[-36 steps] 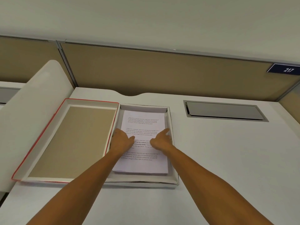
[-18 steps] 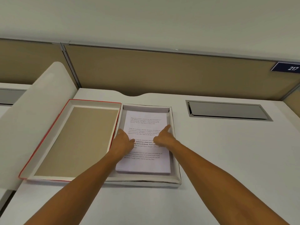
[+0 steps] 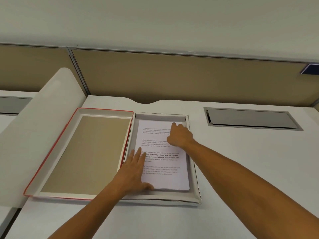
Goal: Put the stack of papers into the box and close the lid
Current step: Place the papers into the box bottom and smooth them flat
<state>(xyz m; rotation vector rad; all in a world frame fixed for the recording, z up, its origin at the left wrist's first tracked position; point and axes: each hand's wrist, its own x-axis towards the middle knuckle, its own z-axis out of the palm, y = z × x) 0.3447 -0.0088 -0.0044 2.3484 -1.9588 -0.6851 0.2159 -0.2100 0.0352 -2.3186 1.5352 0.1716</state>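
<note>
A stack of printed white papers lies flat inside the shallow white box on the desk. The box's red-edged lid lies open to the left, its brown inner face up, joined to the box along its right side. My left hand rests flat on the stack's near left part, fingers spread. My right hand presses on the stack's far right corner with curled fingers. Neither hand grips anything.
A white desk carries the box. A grey recessed cable hatch sits at the back right. A curved white divider rises on the left, and tan partition panels stand behind the desk.
My right hand has slid away from me to the stack's far right corner. My left hand has moved back toward the near left part and flattened out.
</note>
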